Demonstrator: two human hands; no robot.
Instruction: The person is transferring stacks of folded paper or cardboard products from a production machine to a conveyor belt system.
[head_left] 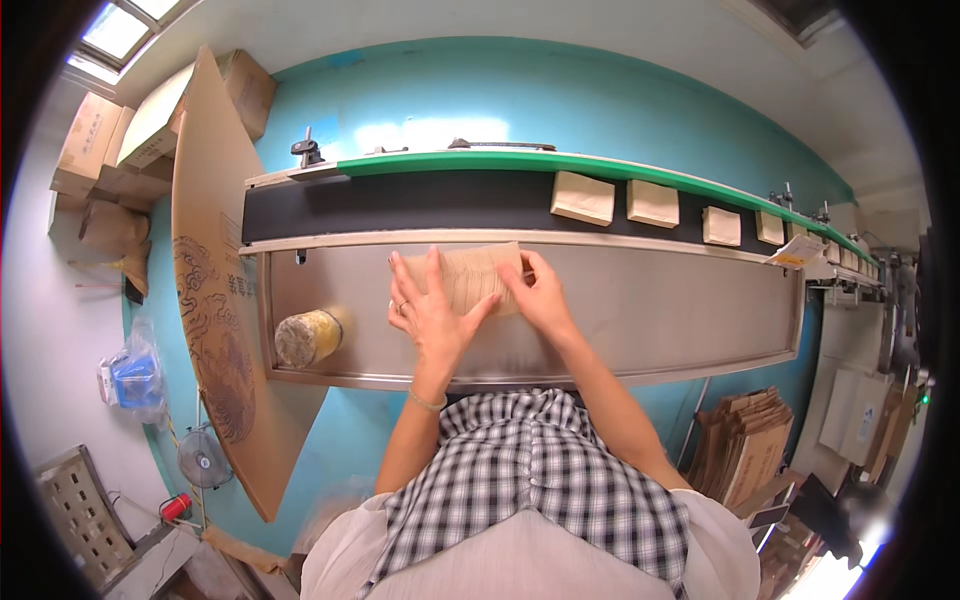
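Observation:
A block of thin tan paper sheets [468, 277], which looks like a stack of tissues or napkins, is between my hands over the metal worktable [640, 300]. My left hand [432, 310] spans its left part, fingers spread along the far side and thumb reaching toward the near edge. At the right end, my right hand [537, 298] grips the stack between thumb and fingers. On the table to the left lies a yellowish cylindrical jar or roll [308, 338], touched by neither hand.
Beyond the table runs a black conveyor belt [420, 205] with a green rail [440, 163]. Several tan paper packs [583, 198] sit along its right half. A large cardboard sheet [225, 290] stands at the left. Flattened cartons [745, 440] lean at the lower right.

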